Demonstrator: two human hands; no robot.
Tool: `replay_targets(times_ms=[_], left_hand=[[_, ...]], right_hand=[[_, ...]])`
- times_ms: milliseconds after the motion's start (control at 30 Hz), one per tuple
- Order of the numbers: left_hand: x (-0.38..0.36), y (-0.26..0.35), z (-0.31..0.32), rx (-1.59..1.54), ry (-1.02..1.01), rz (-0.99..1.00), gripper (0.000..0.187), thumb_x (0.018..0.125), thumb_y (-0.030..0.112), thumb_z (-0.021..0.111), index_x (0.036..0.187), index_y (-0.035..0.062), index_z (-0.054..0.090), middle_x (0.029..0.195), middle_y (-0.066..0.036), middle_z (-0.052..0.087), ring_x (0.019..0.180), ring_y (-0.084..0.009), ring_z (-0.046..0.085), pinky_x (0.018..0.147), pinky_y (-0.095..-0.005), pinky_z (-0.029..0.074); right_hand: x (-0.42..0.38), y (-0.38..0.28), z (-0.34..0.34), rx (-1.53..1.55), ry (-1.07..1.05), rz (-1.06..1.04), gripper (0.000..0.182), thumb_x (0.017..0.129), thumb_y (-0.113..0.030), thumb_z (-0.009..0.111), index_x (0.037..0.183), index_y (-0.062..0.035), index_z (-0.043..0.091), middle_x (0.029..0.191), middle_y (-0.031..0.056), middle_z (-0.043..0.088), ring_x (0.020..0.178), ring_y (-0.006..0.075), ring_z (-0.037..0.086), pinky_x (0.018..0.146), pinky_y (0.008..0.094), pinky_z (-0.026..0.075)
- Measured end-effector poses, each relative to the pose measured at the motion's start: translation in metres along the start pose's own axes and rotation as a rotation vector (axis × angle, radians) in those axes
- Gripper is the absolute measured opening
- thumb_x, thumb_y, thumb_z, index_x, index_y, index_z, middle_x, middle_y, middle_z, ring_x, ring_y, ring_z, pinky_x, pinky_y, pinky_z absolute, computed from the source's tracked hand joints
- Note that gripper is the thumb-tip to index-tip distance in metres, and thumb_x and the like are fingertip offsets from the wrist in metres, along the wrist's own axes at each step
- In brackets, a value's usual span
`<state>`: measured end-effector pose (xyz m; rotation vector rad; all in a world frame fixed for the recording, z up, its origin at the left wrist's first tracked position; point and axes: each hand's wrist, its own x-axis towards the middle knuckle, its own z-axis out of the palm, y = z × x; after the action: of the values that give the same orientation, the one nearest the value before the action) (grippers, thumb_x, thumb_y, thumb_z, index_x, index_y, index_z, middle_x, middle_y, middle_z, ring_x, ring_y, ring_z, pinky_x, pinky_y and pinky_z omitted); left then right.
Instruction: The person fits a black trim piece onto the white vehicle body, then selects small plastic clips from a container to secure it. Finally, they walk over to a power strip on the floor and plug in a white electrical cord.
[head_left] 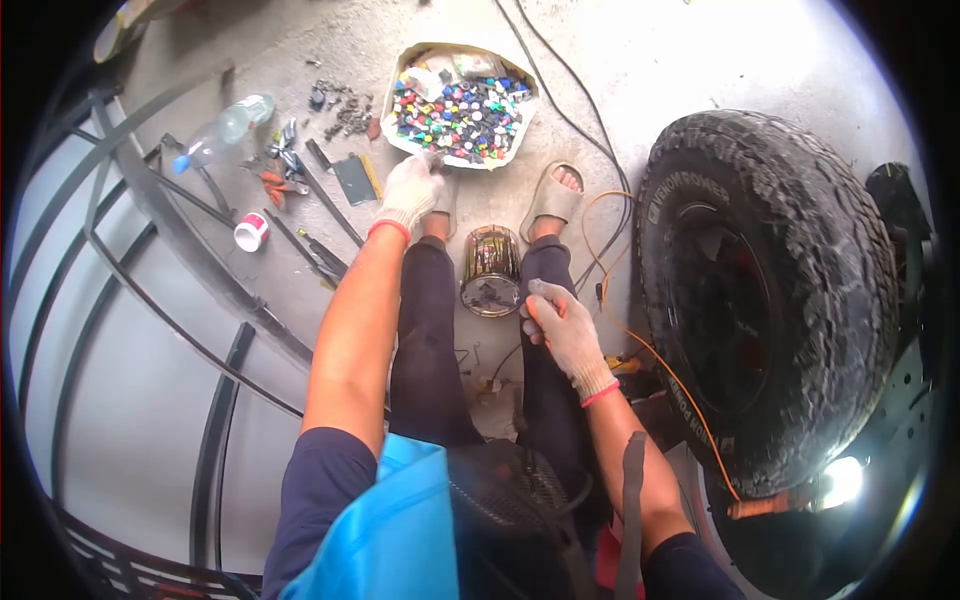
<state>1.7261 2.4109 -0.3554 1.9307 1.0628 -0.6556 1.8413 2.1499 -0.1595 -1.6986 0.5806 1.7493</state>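
Note:
My left hand (412, 190), in a pale work glove, has its fingers closed at the near left rim of an open white bag (388, 105). What it pinches, if anything, is too small to make out. Small parts (475, 120) in many colours fill the bag. Beside my right knee is my gloved right hand (562, 330), closed around something orange (541, 312), mostly hidden by the fingers. A shiny, stained metal can (491, 270) stands on the floor between my legs, left of that hand.
A large tyre (770, 300) stands at right, near a lit lamp (840, 482) with an orange cord (665, 365). At left are a plastic bottle (228, 130), a white cup (251, 232), pliers (278, 186), dark bars and a metal frame (190, 225). Black cables cross the floor.

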Motion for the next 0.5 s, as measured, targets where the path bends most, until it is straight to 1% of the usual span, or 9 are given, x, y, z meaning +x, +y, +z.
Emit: replay_targets(times_ms=[67, 133, 200, 267, 300, 333, 400, 433, 500], left_hand=[[0.014, 0.005, 0.022, 0.0, -0.014, -0.026, 0.034, 0.09, 0.022, 0.061, 0.117, 0.0068, 0.073, 0.113, -0.02, 0.073, 0.11, -0.0373, 0.069, 0.097, -0.0444, 0.053], [0.029, 0.011, 0.038, -0.037, 0.085, -0.038, 0.033, 0.093, 0.024, 0.061, 0.118, 0.0067, 0.072, 0.111, -0.02, 0.074, 0.108, -0.0381, 0.069, 0.096, -0.0453, 0.053], [0.047, 0.015, 0.045, -0.071, 0.053, -0.083, 0.033, 0.094, 0.027, 0.06, 0.119, 0.0072, 0.071, 0.111, -0.02, 0.073, 0.108, -0.0382, 0.069, 0.095, -0.0453, 0.053], [0.067, 0.011, 0.055, 0.021, 0.056, -0.057, 0.034, 0.094, 0.031, 0.063, 0.12, 0.0098, 0.07, 0.115, -0.019, 0.072, 0.11, -0.0358, 0.068, 0.097, -0.0441, 0.052], [0.072, 0.013, 0.06, 0.144, 0.127, -0.027, 0.034, 0.095, 0.034, 0.064, 0.121, 0.0126, 0.07, 0.117, -0.017, 0.071, 0.113, -0.033, 0.067, 0.098, -0.0431, 0.051], [0.079, 0.021, 0.056, 0.15, 0.122, -0.028, 0.034, 0.095, 0.034, 0.064, 0.121, 0.0126, 0.07, 0.117, -0.017, 0.071, 0.113, -0.033, 0.067, 0.098, -0.0431, 0.051], [0.091, 0.044, 0.048, 0.244, 0.212, 0.049, 0.035, 0.096, 0.037, 0.065, 0.121, 0.0135, 0.069, 0.115, -0.016, 0.07, 0.112, -0.0322, 0.066, 0.097, -0.0437, 0.051], [0.101, 0.049, 0.054, 0.209, 0.286, 0.117, 0.034, 0.097, 0.036, 0.064, 0.122, 0.0142, 0.069, 0.113, -0.015, 0.07, 0.11, -0.0331, 0.066, 0.096, -0.0443, 0.051], [0.124, 0.071, 0.052, 0.216, 0.259, 0.141, 0.033, 0.097, 0.035, 0.063, 0.124, 0.0155, 0.069, 0.115, -0.014, 0.069, 0.111, -0.0335, 0.065, 0.097, -0.0443, 0.051]], right_hand=[[0.026, 0.009, 0.002, 0.041, -0.013, 0.01, 0.045, 0.105, -0.024, 0.061, 0.143, -0.0001, 0.053, 0.101, 0.0019, 0.065, 0.076, 0.0087, 0.06, 0.067, 0.0238, 0.05], [0.051, 0.024, 0.009, 0.193, 0.04, 0.009, 0.043, 0.101, -0.025, 0.063, 0.136, 0.0009, 0.059, 0.087, -0.003, 0.061, 0.068, 0.0054, 0.055, 0.06, 0.0226, 0.047], [0.064, 0.039, 0.012, 0.204, 0.039, 0.042, 0.042, 0.102, -0.025, 0.063, 0.135, -0.0004, 0.06, 0.088, -0.003, 0.062, 0.07, 0.0064, 0.057, 0.062, 0.0232, 0.05], [0.067, 0.048, 0.016, 0.261, -0.014, 0.084, 0.041, 0.102, -0.025, 0.063, 0.135, -0.0009, 0.06, 0.09, -0.0026, 0.063, 0.072, 0.0076, 0.059, 0.063, 0.0239, 0.051], [0.069, 0.06, 0.017, 0.287, -0.009, 0.126, 0.039, 0.102, -0.024, 0.062, 0.134, -0.0024, 0.06, 0.092, -0.0018, 0.064, 0.074, 0.0086, 0.061, 0.063, 0.0249, 0.051], [0.071, 0.071, 0.017, 0.293, -0.013, 0.131, 0.039, 0.102, -0.024, 0.062, 0.134, -0.0024, 0.06, 0.092, -0.0018, 0.064, 0.074, 0.0086, 0.061, 0.063, 0.0249, 0.051], [0.074, 0.086, 0.018, 0.382, -0.043, 0.215, 0.037, 0.103, -0.024, 0.061, 0.134, -0.0039, 0.06, 0.093, -0.0012, 0.064, 0.076, 0.0093, 0.062, 0.063, 0.0255, 0.051], [0.071, 0.08, 0.019, 0.368, -0.034, 0.248, 0.039, 0.102, -0.026, 0.062, 0.136, -0.0056, 0.06, 0.094, -0.0016, 0.063, 0.075, 0.0092, 0.06, 0.062, 0.0261, 0.051], [0.075, 0.1, 0.017, 0.424, -0.074, 0.291, 0.04, 0.102, -0.027, 0.063, 0.136, -0.0061, 0.059, 0.093, -0.0021, 0.062, 0.073, 0.0089, 0.059, 0.062, 0.0261, 0.051]])
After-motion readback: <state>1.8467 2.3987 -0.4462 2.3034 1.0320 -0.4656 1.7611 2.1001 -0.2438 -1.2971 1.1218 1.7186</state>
